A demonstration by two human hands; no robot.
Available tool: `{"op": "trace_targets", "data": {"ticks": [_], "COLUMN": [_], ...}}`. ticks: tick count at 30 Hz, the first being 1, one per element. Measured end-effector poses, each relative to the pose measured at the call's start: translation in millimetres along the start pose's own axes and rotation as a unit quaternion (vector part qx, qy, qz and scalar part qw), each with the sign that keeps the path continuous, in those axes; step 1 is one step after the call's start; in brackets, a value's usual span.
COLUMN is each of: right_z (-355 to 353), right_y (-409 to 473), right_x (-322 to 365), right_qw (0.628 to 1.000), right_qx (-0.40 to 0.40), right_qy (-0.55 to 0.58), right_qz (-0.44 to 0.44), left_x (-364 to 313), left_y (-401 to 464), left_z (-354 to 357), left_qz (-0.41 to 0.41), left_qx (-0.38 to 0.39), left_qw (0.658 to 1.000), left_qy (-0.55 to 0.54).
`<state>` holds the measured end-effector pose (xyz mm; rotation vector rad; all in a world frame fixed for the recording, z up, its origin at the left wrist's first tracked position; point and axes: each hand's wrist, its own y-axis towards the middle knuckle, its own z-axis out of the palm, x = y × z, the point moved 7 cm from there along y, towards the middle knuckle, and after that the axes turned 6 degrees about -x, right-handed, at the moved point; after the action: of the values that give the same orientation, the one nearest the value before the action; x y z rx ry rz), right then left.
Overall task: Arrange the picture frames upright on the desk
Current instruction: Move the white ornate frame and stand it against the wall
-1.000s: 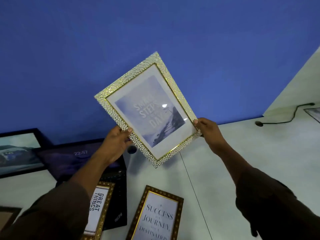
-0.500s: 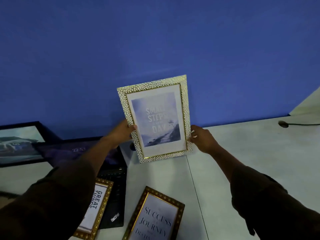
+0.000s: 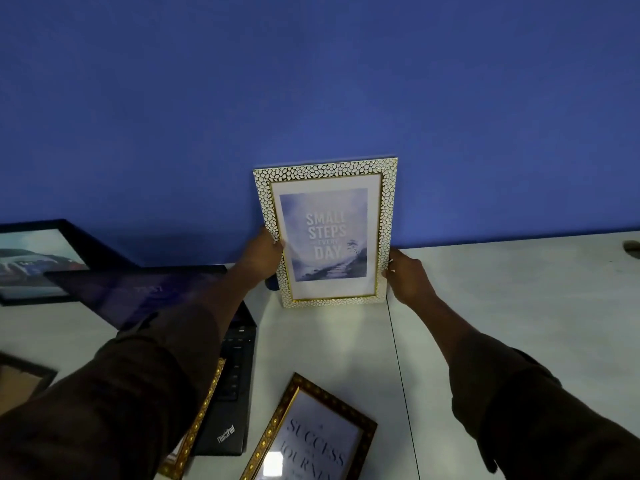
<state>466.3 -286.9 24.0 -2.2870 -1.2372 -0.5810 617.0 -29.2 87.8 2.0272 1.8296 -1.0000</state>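
Head view: left hand [image 3: 264, 251] and right hand [image 3: 404, 274] grip opposite side edges of the pebbled frame [image 3: 325, 230], steadying it upright on the desk [image 3: 502, 299] against the blue wall [image 3: 311, 81] (rear prop unseen)

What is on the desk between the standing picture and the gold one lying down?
Nothing. In the head view, bare desk lies between the standing frame and the flat gold frame.

white desk [image 3: 519, 306], pebbled frame [image 3: 389, 202] upright, laptop [image 3: 228, 434], gold frame [image 3: 367, 427] flat
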Motion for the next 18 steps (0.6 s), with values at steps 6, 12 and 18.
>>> {"op": "trace_targets", "data": {"ticks": [6,12,18], "right_z": [-2,-4,-10], "right_y": [9,7,-28], "right_x": [-4,2,-6], "right_qw": [0.999,1.0,0.997], "right_qx": [0.016,-0.004,-0.027], "right_qy": [0.029,0.027,0.008], "right_qz": [0.001,0.014,0.073], "left_x": [3,1,17], "left_y": [3,-1,-31], "left_z": [1,3,17], "left_qz": [0.025,0.018,-0.04], "left_qx": [0.007,-0.008,-0.032], "left_qw": [1.0,0.998,0.991], "left_qy": [-0.013,-0.06,-0.126]}}
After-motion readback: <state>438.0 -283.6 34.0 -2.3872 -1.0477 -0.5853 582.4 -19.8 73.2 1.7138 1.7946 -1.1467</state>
